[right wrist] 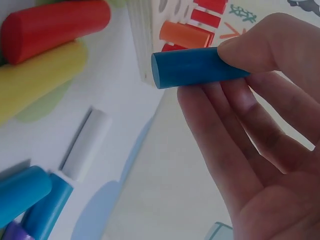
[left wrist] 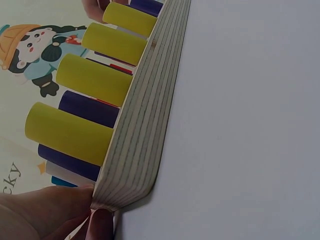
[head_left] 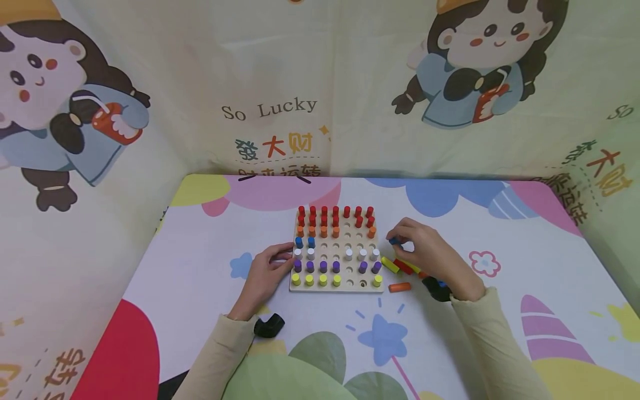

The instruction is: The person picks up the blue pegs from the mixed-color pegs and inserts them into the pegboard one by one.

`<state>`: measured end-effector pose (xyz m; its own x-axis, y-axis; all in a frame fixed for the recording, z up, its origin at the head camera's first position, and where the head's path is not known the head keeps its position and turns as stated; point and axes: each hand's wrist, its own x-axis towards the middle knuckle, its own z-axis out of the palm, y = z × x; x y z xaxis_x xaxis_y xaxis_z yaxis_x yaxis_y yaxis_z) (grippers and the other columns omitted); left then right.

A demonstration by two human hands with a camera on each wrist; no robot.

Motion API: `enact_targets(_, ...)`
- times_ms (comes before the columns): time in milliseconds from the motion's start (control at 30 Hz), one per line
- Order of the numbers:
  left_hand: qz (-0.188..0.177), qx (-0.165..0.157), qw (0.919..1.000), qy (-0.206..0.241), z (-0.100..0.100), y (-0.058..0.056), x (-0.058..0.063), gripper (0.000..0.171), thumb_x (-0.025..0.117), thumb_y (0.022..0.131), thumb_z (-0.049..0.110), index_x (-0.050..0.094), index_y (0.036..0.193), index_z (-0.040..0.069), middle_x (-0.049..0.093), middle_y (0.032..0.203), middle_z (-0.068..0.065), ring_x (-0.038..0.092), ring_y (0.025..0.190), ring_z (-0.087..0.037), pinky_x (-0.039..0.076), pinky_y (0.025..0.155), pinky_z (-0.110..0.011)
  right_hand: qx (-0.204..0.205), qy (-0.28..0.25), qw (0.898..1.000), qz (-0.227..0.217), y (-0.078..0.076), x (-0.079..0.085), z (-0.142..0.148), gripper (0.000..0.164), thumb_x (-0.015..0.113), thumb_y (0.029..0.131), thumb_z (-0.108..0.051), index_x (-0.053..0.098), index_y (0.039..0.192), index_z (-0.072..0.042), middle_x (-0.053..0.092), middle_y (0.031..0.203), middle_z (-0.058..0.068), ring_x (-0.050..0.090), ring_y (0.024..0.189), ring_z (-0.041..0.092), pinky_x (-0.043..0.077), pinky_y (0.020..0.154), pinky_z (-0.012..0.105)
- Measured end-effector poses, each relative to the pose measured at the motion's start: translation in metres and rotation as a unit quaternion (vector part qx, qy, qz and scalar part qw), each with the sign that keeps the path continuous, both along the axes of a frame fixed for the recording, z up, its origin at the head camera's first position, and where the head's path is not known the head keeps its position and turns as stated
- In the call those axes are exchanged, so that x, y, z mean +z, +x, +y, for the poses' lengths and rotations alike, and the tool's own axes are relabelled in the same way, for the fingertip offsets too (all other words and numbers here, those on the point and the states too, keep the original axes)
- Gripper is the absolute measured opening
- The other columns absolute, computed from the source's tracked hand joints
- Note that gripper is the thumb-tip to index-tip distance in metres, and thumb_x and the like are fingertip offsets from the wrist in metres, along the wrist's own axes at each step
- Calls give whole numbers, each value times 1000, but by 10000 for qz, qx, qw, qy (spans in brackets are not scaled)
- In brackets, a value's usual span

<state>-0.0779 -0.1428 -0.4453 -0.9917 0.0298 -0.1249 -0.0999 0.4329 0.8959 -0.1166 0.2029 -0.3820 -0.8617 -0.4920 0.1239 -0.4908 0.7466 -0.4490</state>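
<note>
A wooden pegboard (head_left: pixel 350 286) lies on the table, bearing rows of red, orange, blue, white, purple and yellow pegs, with some holes bare. At its left edge, my left hand (head_left: pixel 266 272) grips the board, thumb and a finger at the front corner of its layered side (left wrist: pixel 142 125) in the left wrist view. Off the board's right side, my right hand (head_left: pixel 432 250) pinches a blue peg (right wrist: pixel 192 67) between thumb and fingertips, held roughly level. Two blue pegs stand at the left end of the blue row, the nearer to the middle being this blue peg (head_left: pixel 311 243).
Loose pegs lie right of the board, among them an orange peg (head_left: pixel 400 287), a yellow peg (head_left: pixel 390 265) and a red peg (head_left: pixel 403 266), partly under my right hand. The right wrist view also shows a loose white peg (right wrist: pixel 87 145) and blue pegs (right wrist: pixel 47 205).
</note>
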Motion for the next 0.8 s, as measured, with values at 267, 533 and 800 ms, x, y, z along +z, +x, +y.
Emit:
enact_targets(267,-17,4,10000,2,-1,-1,1,40,67,96,18,60,135,13,63,127,-6,63,111,-19,54,98,-36,-20,-77,9999,-120,-2,5,-10,23,78,82,-2,72,105,-3,64,102,8,70,94,24,60,84,42)
enact_targets(533,-11,-22,10000,1,-1,-2,2,41,67,96,19,60,136,13,62,129,-5,62,112,-18,53,98,-36,52,-151,9997,-189,-4,12,-18,24,78,83,-2,72,106,-2,65,104,9,71,96,26,59,84,43)
enact_targets(800,-52,-16,10000,27,-2,-4,2,41,67,96,19,59,136,14,62,130,-5,62,113,-18,53,98,-36,152,-216,9996,-106,-7,18,-27,23,78,82,0,73,105,-3,66,104,9,71,95,24,59,85,42)
